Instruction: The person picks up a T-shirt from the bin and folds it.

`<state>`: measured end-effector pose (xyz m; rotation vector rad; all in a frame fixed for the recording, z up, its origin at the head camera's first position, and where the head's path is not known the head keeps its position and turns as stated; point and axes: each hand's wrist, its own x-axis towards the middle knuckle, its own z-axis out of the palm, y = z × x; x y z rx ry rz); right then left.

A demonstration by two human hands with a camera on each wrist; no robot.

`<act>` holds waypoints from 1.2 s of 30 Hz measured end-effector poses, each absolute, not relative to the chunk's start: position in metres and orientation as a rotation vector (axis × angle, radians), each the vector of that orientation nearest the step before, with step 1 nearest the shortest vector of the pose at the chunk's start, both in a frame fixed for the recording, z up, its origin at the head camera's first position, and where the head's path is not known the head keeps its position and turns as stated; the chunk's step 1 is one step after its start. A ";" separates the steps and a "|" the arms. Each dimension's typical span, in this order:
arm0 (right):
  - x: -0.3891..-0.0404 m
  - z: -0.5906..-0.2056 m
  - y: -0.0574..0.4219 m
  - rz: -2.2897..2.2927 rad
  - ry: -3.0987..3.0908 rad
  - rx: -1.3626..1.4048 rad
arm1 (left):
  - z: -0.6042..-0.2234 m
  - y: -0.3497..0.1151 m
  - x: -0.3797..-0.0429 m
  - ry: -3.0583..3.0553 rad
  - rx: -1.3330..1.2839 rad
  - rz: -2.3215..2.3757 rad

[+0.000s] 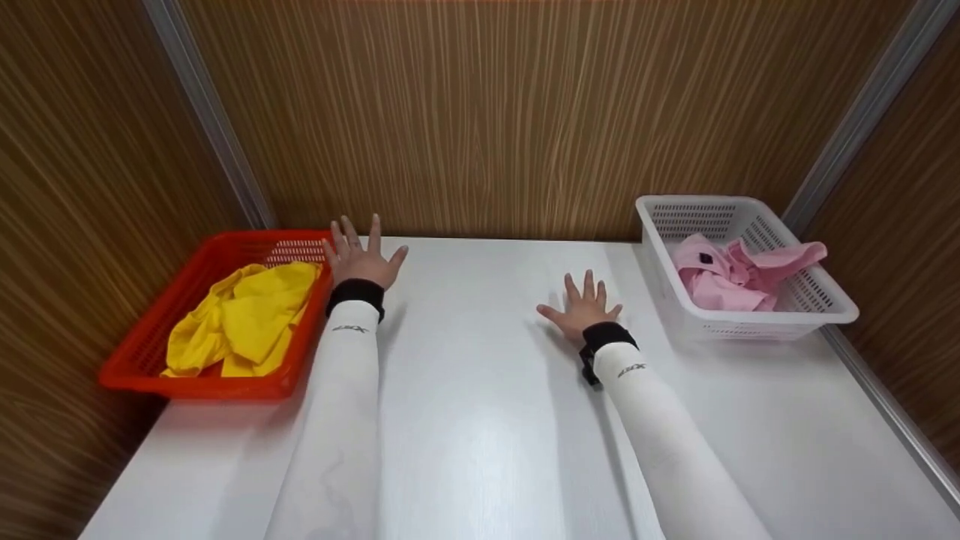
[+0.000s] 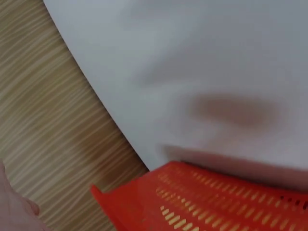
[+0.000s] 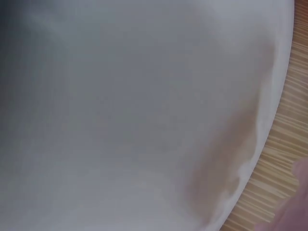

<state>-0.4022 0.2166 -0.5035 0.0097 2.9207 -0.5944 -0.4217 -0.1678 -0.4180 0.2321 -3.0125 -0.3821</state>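
Observation:
My left hand [image 1: 364,262], fingers spread and straight, is beside the right rim of a red basket [image 1: 292,382] and overlaps it in the head view. A crumpled yellow cloth [image 1: 255,315] lies inside that basket. My right hand [image 1: 583,309] has its fingers spread low over the white table [image 1: 465,420], holding nothing. To its right stands a white basket [image 1: 765,319] with a crumpled pink cloth [image 1: 720,274] in it, one end draped up at the right wall. The left wrist view catches the red basket's perforated wall [image 2: 211,197] and a bit of the hand.
A wood-grain panel [image 1: 465,120] closes off the table's back edge. Side panels with grey metal posts [image 1: 217,112] stand at left and right, close to the two baskets. White sleeves and black wrist straps [image 1: 611,335] cover both forearms and wrists.

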 end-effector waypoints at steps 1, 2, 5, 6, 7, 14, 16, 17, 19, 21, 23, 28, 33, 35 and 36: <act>-0.402 -0.504 0.217 -0.588 2.905 0.011 | -0.412 -0.174 -0.421 -3.010 0.249 -0.395; -0.403 -0.504 0.217 -0.589 2.887 0.012 | -0.407 -0.180 -0.421 -3.002 0.265 -0.405; -0.402 -0.503 0.216 -0.567 2.821 0.020 | -0.391 -0.198 -0.416 -2.982 0.309 -0.429; -0.401 -0.503 0.216 -0.553 2.799 0.024 | -0.388 -0.204 -0.414 -2.974 0.322 -0.433; -0.398 -0.502 0.215 -0.539 2.781 0.024 | -0.383 -0.210 -0.411 -2.963 0.328 -0.438; -0.379 -0.490 0.209 -0.469 2.749 0.010 | -0.373 -0.253 -0.391 -2.964 0.422 -0.498; -0.376 -0.490 0.207 -0.475 2.753 0.006 | -0.377 -0.267 -0.386 -2.985 0.463 -0.531; -0.375 -0.490 0.207 -0.471 2.754 0.003 | -0.379 -0.275 -0.383 -2.999 0.485 -0.542; -0.375 -0.490 0.207 -0.467 2.754 -0.002 | -0.385 -0.290 -0.378 -3.023 0.534 -0.569; -0.376 -0.491 0.207 -0.473 2.753 -0.004 | -0.392 -0.304 -0.375 -3.047 0.586 -0.585; -0.378 -0.491 0.207 -0.477 2.751 -0.004 | -0.400 -0.315 -0.372 -3.069 0.634 -0.596; -0.389 -0.501 0.211 -0.434 2.737 0.017 | -0.419 -0.334 -0.369 -3.098 0.709 -0.680; -0.395 -0.510 0.213 -0.455 2.737 0.022 | -0.436 -0.334 -0.363 -3.150 0.770 -0.758; -0.395 -0.511 0.213 -0.467 2.736 0.013 | -0.438 -0.330 -0.359 -3.175 0.790 -0.791; -0.396 -0.512 0.213 -0.464 2.737 0.012 | -0.439 -0.329 -0.358 -3.191 0.798 -0.807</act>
